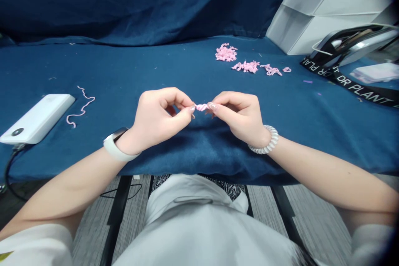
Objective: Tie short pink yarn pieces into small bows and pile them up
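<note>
Pinching a small pink twist [201,107] between both hands, the person holds it in the air just above the blue cloth [124,70]; the left hand [158,114] and right hand [240,116] meet at the fingertips, with the thumb and forefinger of each closed on one end of the twist; the other fingers curl loosely inward; both grips are nearly shut, with only the twist between them; how it is wound inside the pinch is too small to tell; the work in hand is finger work on this one piece, with no tool in either hand.

Ahead of the grip and to its right lie a pink pile [226,52], a second pink pile [246,66] and some loose pink bits [271,70], all directly on the cloth; left of the grip lie a thin pink strand [83,109] and a white power bank [37,118], close together but apart; far right of the grip stand a white carton [311,12] and a silver pouch [352,45], contents not visible; a black lanyard [352,85] lies just below the pouch.
</note>
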The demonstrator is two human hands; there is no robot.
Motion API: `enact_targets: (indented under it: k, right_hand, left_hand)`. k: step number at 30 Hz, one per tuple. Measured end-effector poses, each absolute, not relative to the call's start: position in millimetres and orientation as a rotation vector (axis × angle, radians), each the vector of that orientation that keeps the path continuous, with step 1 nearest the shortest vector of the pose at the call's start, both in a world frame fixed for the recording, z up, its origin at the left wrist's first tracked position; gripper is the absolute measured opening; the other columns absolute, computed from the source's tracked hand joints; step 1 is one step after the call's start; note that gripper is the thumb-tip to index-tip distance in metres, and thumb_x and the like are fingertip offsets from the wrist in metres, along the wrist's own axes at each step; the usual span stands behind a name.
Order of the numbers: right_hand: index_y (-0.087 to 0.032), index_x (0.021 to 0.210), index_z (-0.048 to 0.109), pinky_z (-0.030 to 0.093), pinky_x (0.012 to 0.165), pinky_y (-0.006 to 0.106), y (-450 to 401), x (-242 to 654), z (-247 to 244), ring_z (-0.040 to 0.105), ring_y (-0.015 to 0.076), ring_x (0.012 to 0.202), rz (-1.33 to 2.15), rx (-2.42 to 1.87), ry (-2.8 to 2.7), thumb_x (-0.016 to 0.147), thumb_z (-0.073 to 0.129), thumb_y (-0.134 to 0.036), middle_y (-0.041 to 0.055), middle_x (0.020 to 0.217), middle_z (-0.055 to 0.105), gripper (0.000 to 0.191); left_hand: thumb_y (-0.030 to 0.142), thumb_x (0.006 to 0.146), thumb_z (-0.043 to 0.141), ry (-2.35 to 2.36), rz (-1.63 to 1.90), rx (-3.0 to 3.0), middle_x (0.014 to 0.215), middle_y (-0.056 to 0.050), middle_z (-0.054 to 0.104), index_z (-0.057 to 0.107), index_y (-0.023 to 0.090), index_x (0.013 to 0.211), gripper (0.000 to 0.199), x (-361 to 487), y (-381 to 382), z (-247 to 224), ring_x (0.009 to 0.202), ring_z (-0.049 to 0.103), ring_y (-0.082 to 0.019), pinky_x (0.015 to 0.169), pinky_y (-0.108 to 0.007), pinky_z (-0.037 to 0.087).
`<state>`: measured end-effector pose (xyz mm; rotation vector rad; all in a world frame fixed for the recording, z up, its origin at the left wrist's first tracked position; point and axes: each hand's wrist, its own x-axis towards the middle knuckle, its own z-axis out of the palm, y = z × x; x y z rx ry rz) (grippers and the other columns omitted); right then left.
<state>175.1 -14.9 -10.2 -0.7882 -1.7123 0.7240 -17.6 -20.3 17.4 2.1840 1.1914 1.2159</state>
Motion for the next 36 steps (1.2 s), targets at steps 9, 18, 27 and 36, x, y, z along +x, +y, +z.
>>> enact_targets:
  k: [9, 18, 27, 36]
  right_hand:
    - [-0.014, 0.067, 0.063, 0.045, 0.057, 0.024, -15.2, 174.1, -10.8, 0.056, 0.0101, 0.058, 0.783, -0.767, -1.647, 0.083, 0.064, -0.025, 0.0018, 0.063, 0.062, 0.019]
    - [-0.012, 0.079, 0.065, 0.047, 0.063, 0.024, -8.6, 174.5, -13.8, 0.057, 0.0099, 0.065, 1.069, -0.715, -1.652, 0.089, 0.055, -0.039, 0.0036, 0.072, 0.063, 0.03]
    - [-0.011, 0.075, 0.063, 0.045, 0.062, 0.022, -10.9, 172.7, -10.0, 0.055, 0.0089, 0.063, 1.025, -0.796, -1.757, 0.088, 0.058, -0.037, 0.0034, 0.069, 0.063, 0.029]
    - [-0.01, 0.076, 0.064, 0.044, 0.06, 0.023, -12.8, 171.9, -11.5, 0.055, 0.0099, 0.063, 1.119, -0.811, -1.803, 0.082, 0.065, -0.04, 0.0044, 0.071, 0.064, 0.03]
  left_hand:
    - [0.023, 0.073, 0.066, 1.184, 1.247, 2.033, 0.065, 0.0, 0.067, 0.068, 0.014, 0.071, 0.01, -16.4, -20.0, 17.4, 0.055, 0.06, -0.01, 0.049, -0.019, 0.046]
    - [0.022, 0.073, 0.066, 1.202, 1.259, 2.097, 0.065, 0.0, 0.067, 0.069, 0.014, 0.071, 0.009, -15.1, -19.3, 14.5, 0.054, 0.058, -0.009, 0.049, -0.018, 0.044]
    - [0.024, 0.074, 0.065, 1.237, 1.26, 2.164, 0.066, 0.001, 0.067, 0.069, 0.015, 0.072, 0.009, -13.8, -20.8, 15.2, 0.054, 0.058, -0.008, 0.05, -0.018, 0.044]
    - [0.026, 0.075, 0.063, 1.202, 1.101, 2.287, 0.062, 0.001, 0.066, 0.067, 0.019, 0.071, 0.01, -12.9, -22.3, 14.3, 0.052, 0.058, -0.009, 0.051, -0.019, 0.045]
